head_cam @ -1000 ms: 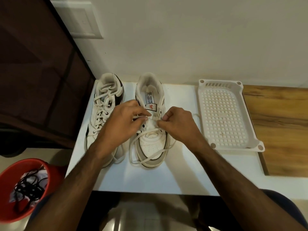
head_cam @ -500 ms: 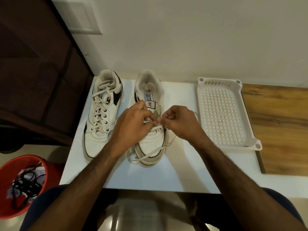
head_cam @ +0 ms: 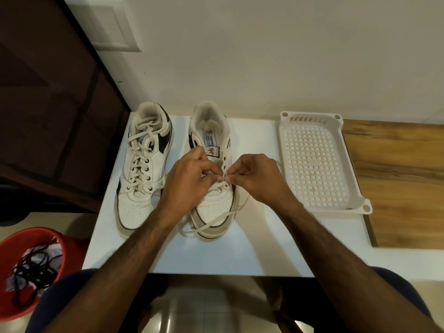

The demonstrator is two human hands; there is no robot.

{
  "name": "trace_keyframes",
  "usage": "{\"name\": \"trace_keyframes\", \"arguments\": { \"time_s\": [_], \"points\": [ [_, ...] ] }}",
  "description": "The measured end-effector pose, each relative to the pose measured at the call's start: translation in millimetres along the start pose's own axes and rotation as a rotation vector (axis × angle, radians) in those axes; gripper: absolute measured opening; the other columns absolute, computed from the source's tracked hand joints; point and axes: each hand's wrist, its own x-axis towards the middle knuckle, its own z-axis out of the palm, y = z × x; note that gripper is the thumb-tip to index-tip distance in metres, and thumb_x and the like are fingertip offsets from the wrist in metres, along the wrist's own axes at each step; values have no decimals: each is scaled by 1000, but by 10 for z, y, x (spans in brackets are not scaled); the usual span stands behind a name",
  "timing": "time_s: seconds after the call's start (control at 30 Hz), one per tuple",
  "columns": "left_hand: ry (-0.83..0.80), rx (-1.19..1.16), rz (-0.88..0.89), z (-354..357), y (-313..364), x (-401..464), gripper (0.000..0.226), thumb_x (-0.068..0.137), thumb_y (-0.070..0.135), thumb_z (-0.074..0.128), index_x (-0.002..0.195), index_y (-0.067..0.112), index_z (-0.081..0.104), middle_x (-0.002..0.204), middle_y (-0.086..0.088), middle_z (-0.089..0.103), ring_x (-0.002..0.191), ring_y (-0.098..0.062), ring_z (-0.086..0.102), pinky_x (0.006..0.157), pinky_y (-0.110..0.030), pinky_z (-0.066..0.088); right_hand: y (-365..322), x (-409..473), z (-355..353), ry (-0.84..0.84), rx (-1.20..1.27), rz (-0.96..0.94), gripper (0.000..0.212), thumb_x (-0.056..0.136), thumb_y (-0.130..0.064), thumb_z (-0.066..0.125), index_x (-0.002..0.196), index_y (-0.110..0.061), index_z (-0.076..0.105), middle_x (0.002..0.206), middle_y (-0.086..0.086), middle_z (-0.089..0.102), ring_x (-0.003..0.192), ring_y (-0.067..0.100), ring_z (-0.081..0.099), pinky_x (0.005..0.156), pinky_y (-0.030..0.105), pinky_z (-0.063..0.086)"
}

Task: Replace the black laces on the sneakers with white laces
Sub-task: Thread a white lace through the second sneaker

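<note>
My left hand (head_cam: 189,179) and right hand (head_cam: 257,179) each in a pinching grip on the white lace (head_cam: 217,186), over the right sneaker (head_cam: 212,207), on the bench (head_cam: 252,248)

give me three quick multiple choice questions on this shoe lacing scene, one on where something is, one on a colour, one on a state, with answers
1. Where is the white tray?
A. right of both sneakers
B. between the sneakers
C. on the floor

2. What colour is the tub that holds the black laces?
A. blue
B. red
C. white

3. How far along is the right sneaker?
A. fully laced
B. laced only at the lowest eyelets
C. still has black laces

Answers
1. A: the tray sits on the table's right side, past both shoes.
2. B: its rim is red, low on the left.
3. B: the upper eyelets are bare, and the left hand and right hand pinch the white lace there; the left sneaker is laced to the top.
</note>
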Motion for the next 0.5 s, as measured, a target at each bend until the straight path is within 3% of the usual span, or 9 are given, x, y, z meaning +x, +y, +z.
{"name": "trace_keyframes", "arguments": {
  "time_s": [0.13, 0.23, 0.37, 0.5],
  "points": [
    [-72, -42, 8, -31, -42, 34, 10, 81, 13, 85, 87, 19, 80, 84, 8, 47, 78, -12, 56, 74, -46, 54, -7, -8, 40, 30, 9, -29, 10, 77, -20, 86, 79, -19, 77, 73, -8, 76, 76, 5, 72, 79, 30, 59],
    [-112, -19, 42, -75, -77, 40, 14, 82, 12, 84, 92, 21, 81, 83, 11, 47, 79, -12, 58, 76, -48, 56, -8, 2, 32, 12, 14, -35, 10, 78, -16, 86, 80, -17, 77, 73, -7, 75, 73, 5, 71, 77, 26, 59],
    [34, 178, 76, -8, -3, -25, 14, 80, 17, 85, 89, 26, 81, 84, 11, 47, 84, -16, 56, 77, -43, 42, -4, 23, 5, -22, 40, -27, 13, 76, -14, 88, 82, -16, 76, 76, -5, 75, 73, 7, 71, 71, 15, 55],
    [123, 245, 59, 56, 29, -68, 12, 80, 20, 84, 87, 29, 80, 85, 10, 48, 88, -19, 53, 76, -40, 35, 8, 27, 36, -11, 34, -22, 12, 78, -14, 86, 82, -17, 74, 77, -4, 75, 74, 8, 71, 71, 16, 55]
  ]
}}
